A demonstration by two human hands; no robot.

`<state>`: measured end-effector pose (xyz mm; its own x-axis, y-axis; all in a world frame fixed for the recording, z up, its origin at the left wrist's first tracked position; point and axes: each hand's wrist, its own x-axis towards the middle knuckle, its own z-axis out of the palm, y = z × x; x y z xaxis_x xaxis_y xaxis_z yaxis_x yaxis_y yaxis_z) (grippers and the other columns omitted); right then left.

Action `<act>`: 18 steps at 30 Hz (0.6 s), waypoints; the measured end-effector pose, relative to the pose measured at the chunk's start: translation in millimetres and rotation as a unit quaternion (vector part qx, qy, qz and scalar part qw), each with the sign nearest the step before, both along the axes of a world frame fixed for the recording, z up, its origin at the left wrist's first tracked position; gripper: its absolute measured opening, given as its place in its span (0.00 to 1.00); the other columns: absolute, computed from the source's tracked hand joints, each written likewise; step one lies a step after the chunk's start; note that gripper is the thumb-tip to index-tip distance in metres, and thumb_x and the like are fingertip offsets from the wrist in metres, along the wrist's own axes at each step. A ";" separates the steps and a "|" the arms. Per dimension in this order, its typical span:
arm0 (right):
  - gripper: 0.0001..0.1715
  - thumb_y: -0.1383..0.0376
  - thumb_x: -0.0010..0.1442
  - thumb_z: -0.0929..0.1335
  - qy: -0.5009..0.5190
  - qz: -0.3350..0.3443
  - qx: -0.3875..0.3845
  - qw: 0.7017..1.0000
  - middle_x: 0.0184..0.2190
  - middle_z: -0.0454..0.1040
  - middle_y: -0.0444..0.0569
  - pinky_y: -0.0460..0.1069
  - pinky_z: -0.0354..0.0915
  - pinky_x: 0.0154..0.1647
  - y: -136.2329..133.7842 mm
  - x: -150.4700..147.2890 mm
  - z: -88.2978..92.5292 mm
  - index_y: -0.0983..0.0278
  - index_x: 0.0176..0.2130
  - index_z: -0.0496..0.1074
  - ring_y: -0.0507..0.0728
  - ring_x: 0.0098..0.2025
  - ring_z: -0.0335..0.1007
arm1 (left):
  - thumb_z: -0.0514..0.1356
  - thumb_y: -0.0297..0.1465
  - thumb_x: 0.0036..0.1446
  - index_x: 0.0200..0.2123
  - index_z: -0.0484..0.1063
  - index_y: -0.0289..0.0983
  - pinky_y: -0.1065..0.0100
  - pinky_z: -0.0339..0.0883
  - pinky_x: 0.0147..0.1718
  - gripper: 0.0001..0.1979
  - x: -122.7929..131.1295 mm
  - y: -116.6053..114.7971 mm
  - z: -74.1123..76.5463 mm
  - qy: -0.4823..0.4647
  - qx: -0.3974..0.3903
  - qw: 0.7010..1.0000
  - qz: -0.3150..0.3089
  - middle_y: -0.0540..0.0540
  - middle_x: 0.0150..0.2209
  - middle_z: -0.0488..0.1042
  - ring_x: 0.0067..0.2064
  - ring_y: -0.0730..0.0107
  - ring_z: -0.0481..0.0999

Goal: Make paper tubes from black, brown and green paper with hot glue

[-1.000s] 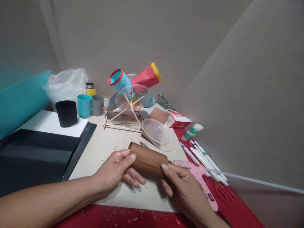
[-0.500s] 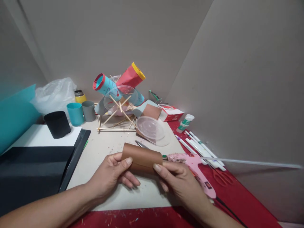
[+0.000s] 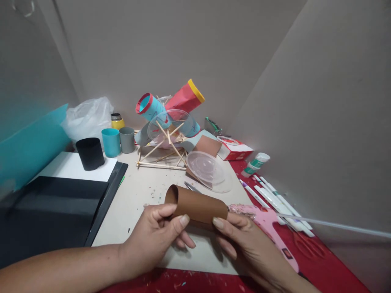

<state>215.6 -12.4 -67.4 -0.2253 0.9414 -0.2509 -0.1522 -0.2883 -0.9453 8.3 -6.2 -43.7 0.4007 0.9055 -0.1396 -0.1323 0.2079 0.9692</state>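
1. The left hand [image 3: 152, 236] and right hand [image 3: 247, 248] each pinch one end of the brown paper tube [image 3: 195, 206] — fingers closed round it, likely keeping the roll from springing open.
2. The tube is lifted just above the beige board [image 3: 137, 195], with the pink glue gun [image 3: 269, 228] beside the right hand.

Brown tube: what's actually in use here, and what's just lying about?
In use:
brown tube
left hand
right hand

Lying about:
glue gun
clear lid
black cup
teal cup
grey cup
markers
stick model
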 end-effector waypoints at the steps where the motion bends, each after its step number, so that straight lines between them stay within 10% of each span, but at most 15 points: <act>1: 0.24 0.50 0.54 0.74 0.013 -0.007 -0.002 1.000 0.10 0.56 0.36 0.43 0.40 0.18 0.1 -0.1 0.0 0.67 0.23 0.71 0.44 0.15 0.41 | 0.63 0.46 0.54 0.42 0.77 0.30 0.72 0.70 0.26 0.23 0.4 -3.0 1.6 -0.004 0.008 1.000 0.010 0.43 0.22 0.78 0.24 0.70 0.77; 11: 0.22 0.50 0.53 0.74 0.013 -0.070 -0.014 0.997 0.12 0.51 0.33 0.43 0.40 0.18 2.1 3.1 -8.1 0.65 0.27 0.70 0.45 0.17 0.37 | 0.62 0.38 0.57 0.56 0.70 0.35 0.74 0.68 0.28 0.25 -1.7 -1.2 -0.7 -0.048 0.008 0.998 0.043 0.48 0.22 0.77 0.25 0.75 0.74; 18: 0.28 0.48 0.55 0.72 -0.167 -0.044 0.102 0.980 0.11 0.57 0.40 0.46 0.42 0.19 -4.8 6.2 -13.6 0.65 0.18 0.67 0.47 0.16 0.45 | 0.65 0.47 0.51 0.41 0.76 0.32 0.76 0.66 0.21 0.24 0.6 6.9 -13.2 -0.096 -0.038 0.993 -0.061 0.47 0.25 0.76 0.23 0.73 0.77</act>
<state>221.8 -17.2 -80.9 -0.0788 0.9918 -0.1007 0.1592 -0.0872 -0.9834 8.9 0.6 -56.9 0.5324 0.8385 -0.1163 -0.2830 0.3057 0.9091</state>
